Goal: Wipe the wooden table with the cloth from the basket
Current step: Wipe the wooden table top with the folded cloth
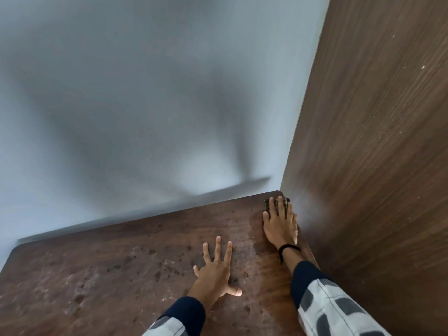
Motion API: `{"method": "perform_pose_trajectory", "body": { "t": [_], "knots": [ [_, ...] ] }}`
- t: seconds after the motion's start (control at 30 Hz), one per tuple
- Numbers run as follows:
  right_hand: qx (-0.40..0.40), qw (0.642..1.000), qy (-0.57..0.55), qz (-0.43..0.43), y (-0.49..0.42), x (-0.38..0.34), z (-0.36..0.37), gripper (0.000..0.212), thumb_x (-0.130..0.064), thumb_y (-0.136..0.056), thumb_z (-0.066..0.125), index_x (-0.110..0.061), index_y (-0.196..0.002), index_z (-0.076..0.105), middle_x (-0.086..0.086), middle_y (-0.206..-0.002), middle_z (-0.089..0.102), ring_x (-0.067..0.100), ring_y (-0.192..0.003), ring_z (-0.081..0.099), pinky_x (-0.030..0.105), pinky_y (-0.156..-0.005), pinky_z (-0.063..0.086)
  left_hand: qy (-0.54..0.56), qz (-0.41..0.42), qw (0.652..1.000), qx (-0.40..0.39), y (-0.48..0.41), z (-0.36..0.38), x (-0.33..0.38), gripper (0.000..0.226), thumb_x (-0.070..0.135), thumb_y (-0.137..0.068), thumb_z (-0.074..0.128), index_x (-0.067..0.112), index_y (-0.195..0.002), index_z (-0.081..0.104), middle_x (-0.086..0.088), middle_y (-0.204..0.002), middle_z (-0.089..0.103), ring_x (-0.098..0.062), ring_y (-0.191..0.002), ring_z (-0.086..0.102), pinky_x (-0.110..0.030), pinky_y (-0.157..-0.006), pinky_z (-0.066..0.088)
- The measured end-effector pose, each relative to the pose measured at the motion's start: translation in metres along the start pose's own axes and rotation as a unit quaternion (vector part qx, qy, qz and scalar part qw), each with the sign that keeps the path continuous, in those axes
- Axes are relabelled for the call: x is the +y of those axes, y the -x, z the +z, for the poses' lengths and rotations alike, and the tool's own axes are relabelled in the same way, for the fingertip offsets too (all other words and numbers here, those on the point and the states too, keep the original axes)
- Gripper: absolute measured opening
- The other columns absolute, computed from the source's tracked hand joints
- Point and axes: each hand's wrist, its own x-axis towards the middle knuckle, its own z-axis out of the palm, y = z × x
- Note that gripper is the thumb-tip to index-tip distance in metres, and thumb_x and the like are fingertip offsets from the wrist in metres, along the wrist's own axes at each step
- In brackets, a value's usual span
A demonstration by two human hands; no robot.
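Note:
The wooden table (109, 270) is dark brown, dusty and spotted with small dark stains. A cleaner, darker strip runs along its right side. My right hand (280, 224) presses flat on a dark checked cloth (268, 204) in the table's far right corner, and most of the cloth is hidden under the fingers. My left hand (215, 267) lies flat on the table with fingers spread, holding nothing, nearer to me and left of the right hand. The basket is not in view.
A tall wood-grain panel (375, 141) stands against the table's right edge, touching the cloth's corner. A pale grey wall (145, 93) rises behind the table's far edge. The table's left corner (17, 248) is rounded.

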Motion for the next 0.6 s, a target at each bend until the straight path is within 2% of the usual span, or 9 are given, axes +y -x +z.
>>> {"method": "perform_pose_trajectory", "body": {
  "t": [0.1,0.17,0.23,0.3,0.43,0.53,0.6],
  "knots": [
    [-0.024,0.993,0.051,-0.103,0.013,-0.001,0.005,0.065,-0.053,-0.100,-0.002,-0.029,-0.160,0.002,-0.002,-0.168,-0.006,0.025,-0.155,-0.008,0.047,-0.123,-0.002,-0.002,0.001,1.000,-0.003,0.001,-0.001,-0.001,0.132,0.059,-0.076,0.077,0.034,-0.151,-0.029,0.003,-0.151,-0.047,-0.038,-0.142,-0.037,-0.074,-0.111,0.014],
    [-0.031,0.987,0.078,-0.136,0.019,0.014,0.005,0.074,-0.056,-0.091,-0.013,-0.031,-0.159,-0.001,-0.005,-0.168,-0.007,0.022,-0.155,-0.007,0.046,-0.123,-0.001,-0.001,-0.001,1.000,-0.007,0.002,0.001,0.002,0.133,0.058,-0.076,0.077,0.034,-0.150,-0.030,0.004,-0.151,-0.048,-0.038,-0.141,-0.037,-0.075,-0.111,0.014],
    [-0.022,0.990,0.081,-0.116,0.015,0.023,0.001,0.067,-0.056,-0.096,-0.005,-0.033,-0.159,-0.001,-0.006,-0.167,-0.008,0.021,-0.155,-0.006,0.047,-0.124,0.002,0.004,-0.002,1.000,-0.007,0.002,0.003,0.005,0.133,0.057,-0.076,0.078,0.034,-0.150,-0.031,0.004,-0.150,-0.049,-0.038,-0.141,-0.038,-0.075,-0.111,0.013],
    [-0.017,0.996,0.057,-0.070,0.000,0.020,-0.004,0.058,-0.050,-0.105,0.012,-0.032,-0.160,0.000,-0.003,-0.168,-0.007,0.022,-0.155,-0.006,0.049,-0.123,0.005,0.006,-0.005,1.000,-0.010,0.000,0.002,0.005,0.133,0.056,-0.076,0.077,0.034,-0.149,-0.032,0.005,-0.149,-0.050,-0.037,-0.140,-0.039,-0.075,-0.111,0.013],
    [-0.004,1.000,-0.006,0.001,-0.037,0.001,-0.008,0.059,-0.044,-0.107,0.024,-0.032,-0.161,0.006,0.000,-0.169,-0.003,0.026,-0.155,-0.005,0.052,-0.123,0.007,0.000,-0.010,1.000,-0.015,-0.005,0.002,0.003,0.133,0.057,-0.076,0.077,0.035,-0.148,-0.033,0.005,-0.148,-0.051,-0.038,-0.139,-0.040,-0.075,-0.111,0.012],
    [-0.004,1.000,-0.009,-0.011,-0.051,-0.010,-0.008,0.058,-0.043,-0.107,0.026,-0.032,-0.161,0.010,0.001,-0.169,-0.001,0.028,-0.155,-0.004,0.051,-0.123,0.008,0.000,-0.015,1.000,-0.019,-0.006,0.002,0.003,0.132,0.058,-0.076,0.076,0.036,-0.148,-0.033,0.005,-0.148,-0.051,-0.038,-0.140,-0.040,-0.075,-0.111,0.012],
    [-0.009,0.998,0.019,-0.065,-0.049,-0.017,-0.006,0.056,-0.043,-0.107,0.025,-0.032,-0.160,0.012,0.001,-0.169,0.003,0.027,-0.155,-0.002,0.050,-0.124,0.006,0.001,-0.013,1.000,-0.022,-0.006,0.001,0.003,0.132,0.056,-0.077,0.077,0.035,-0.148,-0.033,0.004,-0.147,-0.052,-0.038,-0.139,-0.041,-0.075,-0.111,0.011]
  ]
}}
